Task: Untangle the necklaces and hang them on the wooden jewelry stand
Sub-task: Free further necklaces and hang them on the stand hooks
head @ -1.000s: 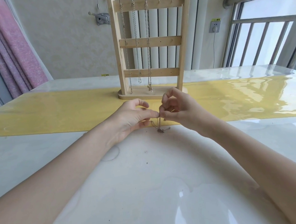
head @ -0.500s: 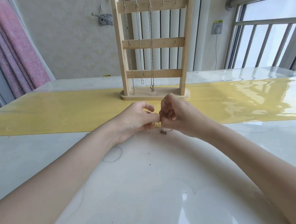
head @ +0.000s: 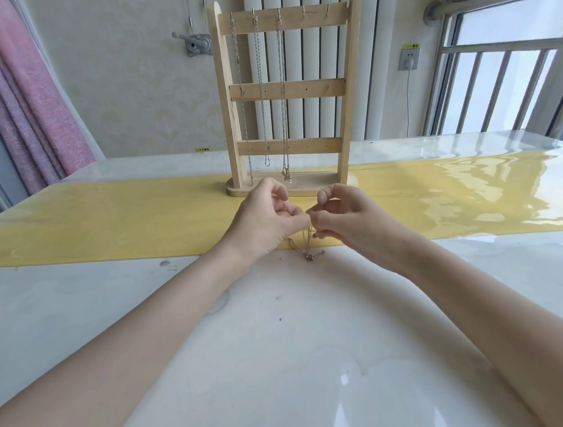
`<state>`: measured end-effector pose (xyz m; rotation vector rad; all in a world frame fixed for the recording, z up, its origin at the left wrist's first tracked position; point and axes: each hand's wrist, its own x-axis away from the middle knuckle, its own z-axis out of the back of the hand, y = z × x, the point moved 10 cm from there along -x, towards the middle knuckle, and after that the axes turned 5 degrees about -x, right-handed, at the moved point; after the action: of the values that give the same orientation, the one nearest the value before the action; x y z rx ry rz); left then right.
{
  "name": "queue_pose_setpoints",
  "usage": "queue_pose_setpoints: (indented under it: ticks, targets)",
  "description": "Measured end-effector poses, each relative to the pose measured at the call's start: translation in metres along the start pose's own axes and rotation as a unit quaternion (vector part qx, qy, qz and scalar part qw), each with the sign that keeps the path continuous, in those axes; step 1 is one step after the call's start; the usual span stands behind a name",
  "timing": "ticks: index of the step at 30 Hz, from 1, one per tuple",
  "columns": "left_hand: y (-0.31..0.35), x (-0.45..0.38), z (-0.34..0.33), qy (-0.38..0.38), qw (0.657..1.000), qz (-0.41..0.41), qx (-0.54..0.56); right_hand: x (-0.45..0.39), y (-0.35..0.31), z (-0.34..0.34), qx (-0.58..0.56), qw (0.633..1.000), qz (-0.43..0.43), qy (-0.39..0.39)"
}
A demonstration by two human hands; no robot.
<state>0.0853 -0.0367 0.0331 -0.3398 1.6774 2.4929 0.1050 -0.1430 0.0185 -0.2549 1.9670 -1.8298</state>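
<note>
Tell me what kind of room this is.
Probably a room in a home, perhaps an enclosed balcony: a white column radiator on the back wall, a pink curtain at left, a barred window at right, and a glossy table.

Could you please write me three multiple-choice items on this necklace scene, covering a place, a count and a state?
1. Where does the wooden stand rest?
A. on the yellow runner
B. on the floor
C. on the windowsill

2. How many chains hang from the stand's top bar?
A. one
B. three
C. six

3. What are the left hand and right hand doing?
A. lying flat on the table
B. pinching a thin necklace
C. lifting the stand

Answers: 1 A, its base sits on the yellow strip; 2 B, three chains hang on the left-side hooks; 3 B, fingertips meet on the chain, whose end trails onto the table.
</note>
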Motion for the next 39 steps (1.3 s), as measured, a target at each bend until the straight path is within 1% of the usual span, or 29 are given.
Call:
queue_pose_setpoints:
  ticks: [3,5,9,12,15,18,21,24,26,29,31,33,35,37,39]
  targets:
    - [-0.003,-0.001,0.0,-0.012,0.999,0.017,0.049,0.0,-0.001,-0.001,-0.058,0.998,-0.01,-0.007]
    - [-0.001,0.0,0.002,-0.017,0.998,0.015,0.056,0.0,-0.001,-0.002,-0.101,0.995,-0.018,-0.013]
    - [0.011,0.002,0.008,-0.012,0.999,-0.031,0.017,-0.003,-0.005,0.002,-0.143,0.99,-0.009,0.004]
    - [0.019,0.004,0.008,-0.008,0.998,-0.065,-0.018,-0.003,-0.007,0.005,-0.142,0.99,0.0,0.014]
    - [0.022,0.004,0.009,0.007,0.995,-0.083,-0.049,-0.003,-0.007,0.006,-0.145,0.989,0.003,0.018]
    - [0.022,0.004,0.009,0.011,0.995,-0.078,-0.058,-0.003,-0.005,0.005,-0.125,0.992,0.004,0.023]
    - [0.021,0.004,0.007,0.013,0.995,-0.065,-0.071,-0.001,-0.008,0.007,-0.047,0.998,0.023,0.034]
    - [0.015,0.005,0.001,-0.002,0.999,-0.027,-0.038,0.0,-0.017,0.006,0.018,0.998,0.047,0.029]
    - [0.012,0.005,-0.003,-0.019,1.0,-0.005,-0.003,0.0,-0.02,0.003,0.028,0.998,0.046,0.018]
    - [0.004,0.006,-0.008,-0.035,0.997,0.032,0.053,0.001,-0.019,0.001,-0.012,0.999,0.033,0.003]
    - [0.0,0.007,-0.011,-0.041,0.994,0.052,0.082,0.001,-0.019,0.001,-0.013,0.999,0.034,0.002]
    - [0.001,0.006,-0.007,-0.015,0.997,0.034,0.068,0.003,-0.021,-0.001,0.029,0.999,0.041,0.008]
    - [0.01,0.005,0.001,0.017,0.999,-0.012,0.035,0.005,-0.024,-0.004,0.056,0.997,0.047,0.01]
    - [0.017,0.004,0.005,0.02,0.999,-0.048,0.004,0.005,-0.024,-0.004,0.056,0.997,0.046,0.012]
    - [0.02,0.004,0.006,0.01,0.998,-0.063,-0.012,0.004,-0.023,-0.001,0.046,0.998,0.045,0.018]
